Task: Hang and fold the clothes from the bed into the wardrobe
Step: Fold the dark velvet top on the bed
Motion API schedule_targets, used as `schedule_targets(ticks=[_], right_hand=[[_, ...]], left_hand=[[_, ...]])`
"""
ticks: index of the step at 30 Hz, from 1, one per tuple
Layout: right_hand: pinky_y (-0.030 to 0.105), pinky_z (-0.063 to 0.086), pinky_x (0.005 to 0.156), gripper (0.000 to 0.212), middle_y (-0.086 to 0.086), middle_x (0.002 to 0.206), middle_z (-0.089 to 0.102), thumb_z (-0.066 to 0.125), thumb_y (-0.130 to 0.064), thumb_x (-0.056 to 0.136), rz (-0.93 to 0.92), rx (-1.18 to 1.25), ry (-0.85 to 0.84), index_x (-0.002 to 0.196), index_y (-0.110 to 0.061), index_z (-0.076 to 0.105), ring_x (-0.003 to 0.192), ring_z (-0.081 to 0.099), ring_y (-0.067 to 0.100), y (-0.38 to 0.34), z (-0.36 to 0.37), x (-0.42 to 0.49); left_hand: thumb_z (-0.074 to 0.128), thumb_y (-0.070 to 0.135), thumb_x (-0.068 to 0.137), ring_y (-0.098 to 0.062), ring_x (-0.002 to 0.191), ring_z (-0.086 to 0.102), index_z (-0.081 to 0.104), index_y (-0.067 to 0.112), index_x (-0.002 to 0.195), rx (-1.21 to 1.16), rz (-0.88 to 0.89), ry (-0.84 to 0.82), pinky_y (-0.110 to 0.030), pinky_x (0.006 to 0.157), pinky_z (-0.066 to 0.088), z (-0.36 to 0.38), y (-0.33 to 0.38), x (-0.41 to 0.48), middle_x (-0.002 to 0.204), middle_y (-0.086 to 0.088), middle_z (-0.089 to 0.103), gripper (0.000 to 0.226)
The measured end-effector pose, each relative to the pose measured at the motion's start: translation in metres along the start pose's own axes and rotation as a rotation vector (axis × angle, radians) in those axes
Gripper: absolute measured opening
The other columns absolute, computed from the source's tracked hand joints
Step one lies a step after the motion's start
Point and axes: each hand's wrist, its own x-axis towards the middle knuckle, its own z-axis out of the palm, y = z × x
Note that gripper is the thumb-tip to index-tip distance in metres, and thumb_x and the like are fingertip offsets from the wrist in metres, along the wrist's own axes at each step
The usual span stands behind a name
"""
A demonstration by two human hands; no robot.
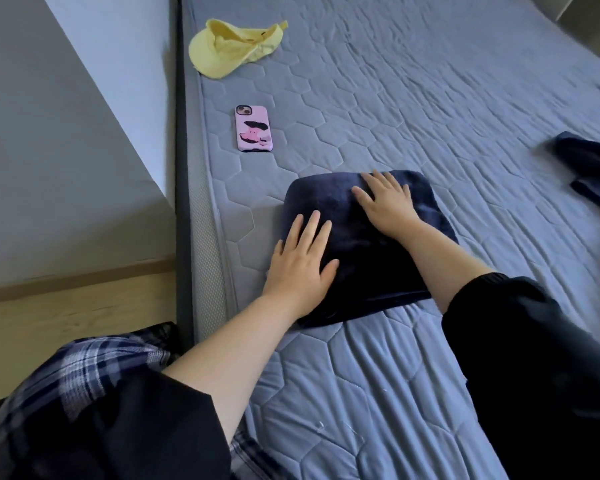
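I have just one camera, up on the head. It looks forward and down, close over the bed (pixel 430 98), with the floor (pixel 66 323) at eight o'clock.

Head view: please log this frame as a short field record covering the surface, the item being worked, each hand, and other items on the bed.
surface: bed, grey-blue quilted cover
item worked: folded navy cloth, lying flat near the bed's left edge
left hand: flat on the cloth's near-left part, fingers straight
right hand: flat on the cloth's far part, fingers spread
other clothing: dark blue garment at the right edge, partly out of frame; yellow cap far left
non-clothing: phone in a pink case, face down
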Motion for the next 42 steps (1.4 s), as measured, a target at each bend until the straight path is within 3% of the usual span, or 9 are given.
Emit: schedule_targets(ticks=[4,8,13,17,20,26,30,35,42], right_hand=[[0.047,0.012,0.119,0.092,0.004,0.160,0.015,0.046,-0.071,0.082,0.238,0.058,-0.054,0.151,-0.018,0.019,0.146,0.013,0.023,0.044,-0.001,-0.014],[0.040,0.032,0.109,0.111,0.009,0.149,0.036,0.062,-0.080,0.059,0.494,0.316,-0.057,0.147,-0.020,0.028,0.135,0.037,0.029,0.057,-0.009,-0.019],[0.038,0.036,0.108,0.119,0.003,0.141,0.048,0.068,-0.083,0.049,0.798,0.693,-0.475,0.142,-0.015,0.040,0.129,0.045,0.023,0.088,-0.022,-0.037],[0.022,0.049,0.063,0.074,-0.004,0.108,0.066,0.061,-0.072,0.073,0.676,0.771,-0.420,0.127,-0.021,0.055,0.087,0.062,0.009,0.084,-0.016,-0.045],[0.029,0.052,0.071,0.088,0.005,0.100,0.073,0.084,-0.066,0.044,0.665,1.036,-0.522,0.112,-0.014,0.067,0.094,0.068,0.017,0.086,-0.018,-0.054],[0.028,0.055,0.061,0.034,0.006,0.075,0.070,0.091,-0.032,0.049,0.468,1.383,-0.500,0.073,-0.014,0.075,0.072,0.069,0.019,0.050,-0.029,-0.061],[0.024,0.053,0.054,0.015,0.005,0.062,0.065,0.073,-0.020,0.067,0.376,1.360,-0.420,0.073,-0.009,0.065,0.057,0.065,0.018,-0.020,-0.061,-0.052],[0.028,0.049,0.059,0.010,0.008,0.058,0.061,0.063,-0.014,0.072,0.290,1.248,-0.346,0.074,-0.005,0.060,0.061,0.058,0.024,-0.123,-0.089,-0.039],[0.026,0.048,0.047,0.012,0.008,0.052,0.059,0.055,-0.012,0.083,0.190,1.237,-0.482,0.073,-0.006,0.058,0.044,0.060,0.020,-0.309,-0.061,-0.052]], left_hand=[[0.031,0.045,0.097,-0.020,0.147,-0.010,0.007,0.023,0.153,0.038,0.021,-0.019,-0.045,0.116,0.020,0.002,-0.004,0.002,0.160,0.006,-0.010,0.065],[0.030,0.044,0.097,-0.019,0.147,-0.011,0.006,0.023,0.153,0.018,0.020,-0.015,-0.042,0.116,0.020,0.003,-0.005,0.002,0.160,0.006,-0.011,0.064],[0.032,0.041,0.098,-0.017,0.146,-0.014,0.006,0.023,0.153,-0.056,0.010,-0.042,-0.039,0.117,0.015,0.006,-0.015,0.002,0.160,0.008,-0.013,0.063],[0.046,0.015,0.095,-0.015,0.147,-0.010,0.024,0.021,0.150,-0.469,-0.043,-0.017,-0.033,0.119,0.005,0.002,-0.025,0.009,0.160,0.007,-0.001,0.060],[0.045,0.001,0.091,-0.011,0.147,-0.002,0.035,0.023,0.144,-0.725,-0.149,-0.007,-0.027,0.117,0.003,-0.005,-0.032,0.011,0.160,0.007,0.006,0.058],[0.032,-0.001,0.093,-0.020,0.138,0.032,0.035,0.017,0.141,-1.074,-0.404,0.125,-0.038,0.116,0.024,-0.020,-0.033,0.004,0.150,-0.007,0.033,0.051],[0.035,0.022,0.100,-0.013,0.099,0.065,0.057,0.025,0.117,-1.457,-0.509,0.148,-0.023,0.079,0.053,-0.050,-0.038,-0.004,0.107,0.001,0.070,0.028],[0.045,0.028,0.096,-0.015,0.060,0.053,0.060,0.022,0.066,-1.532,-0.668,0.197,-0.023,0.057,0.040,-0.126,-0.073,-0.014,0.061,0.000,0.055,0.034],[0.048,0.019,0.098,-0.019,0.063,0.056,0.060,0.009,0.096,-1.504,-0.801,0.428,-0.023,0.059,0.048,-0.231,-0.185,-0.120,0.081,-0.008,0.056,0.015]])
